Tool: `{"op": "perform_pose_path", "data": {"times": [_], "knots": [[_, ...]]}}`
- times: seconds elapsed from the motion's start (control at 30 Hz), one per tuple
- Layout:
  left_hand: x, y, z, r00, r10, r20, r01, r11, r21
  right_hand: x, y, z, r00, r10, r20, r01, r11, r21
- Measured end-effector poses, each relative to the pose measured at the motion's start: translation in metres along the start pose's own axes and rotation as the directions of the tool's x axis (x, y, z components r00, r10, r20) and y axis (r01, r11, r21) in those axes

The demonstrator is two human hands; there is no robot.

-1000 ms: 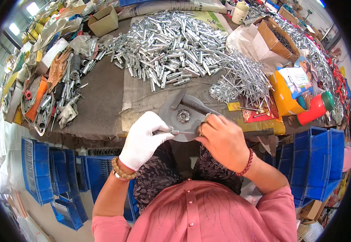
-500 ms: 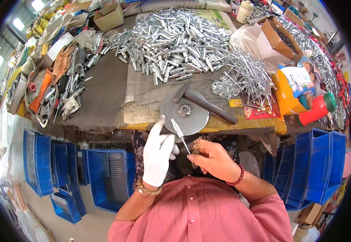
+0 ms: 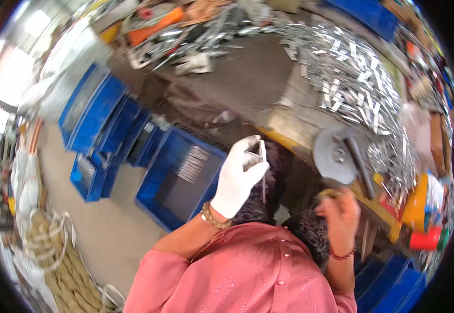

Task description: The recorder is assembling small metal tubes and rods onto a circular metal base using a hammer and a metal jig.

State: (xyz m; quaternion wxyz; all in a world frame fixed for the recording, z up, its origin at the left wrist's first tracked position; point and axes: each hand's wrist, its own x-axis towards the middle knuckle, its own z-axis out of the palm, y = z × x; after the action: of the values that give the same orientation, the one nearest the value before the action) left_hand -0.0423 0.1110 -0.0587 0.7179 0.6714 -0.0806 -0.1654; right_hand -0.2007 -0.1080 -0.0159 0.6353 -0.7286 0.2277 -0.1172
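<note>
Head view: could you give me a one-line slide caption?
A white-gloved left hand holds a slim rod, an open blue bin to its left, the blurred right hand apart.

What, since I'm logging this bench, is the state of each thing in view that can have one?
Left hand: gloved, gripping the metal rod
Right hand: ungloved, blurred; whether it holds anything is unclear
Metal rod: held, apart from the right hand
Hammer: lying partly over the grey disc
Grey disc: partly covered
Nearest blue bin: open, thin rods lined up inside
Silver parts: loosely heaped
</note>
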Motion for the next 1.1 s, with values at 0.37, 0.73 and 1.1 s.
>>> {"op": "perform_pose_path", "data": {"times": [0.37, 0.73, 1.1], "knots": [[-0.055, -0.233, -0.246, 0.623, -0.248, -0.742, 0.434, 0.898, 0.065, 0.037, 0.014, -0.038, 0.996, -0.014, -0.091, 0.009, 0.999, -0.052], [-0.014, -0.235, -0.26, 0.559, -0.123, -0.82, 0.611, 0.73, 0.307, 0.04, 0.018, -0.04, 0.988, -0.037, -0.149, 0.027, 0.997, -0.071], [0.019, -0.149, -0.231, 0.638, 0.446, -0.628, 0.158, 0.721, 0.674, 0.034, 0.0, -0.021, 0.996, 0.078, -0.044, -0.075, 0.995, 0.065]]}}
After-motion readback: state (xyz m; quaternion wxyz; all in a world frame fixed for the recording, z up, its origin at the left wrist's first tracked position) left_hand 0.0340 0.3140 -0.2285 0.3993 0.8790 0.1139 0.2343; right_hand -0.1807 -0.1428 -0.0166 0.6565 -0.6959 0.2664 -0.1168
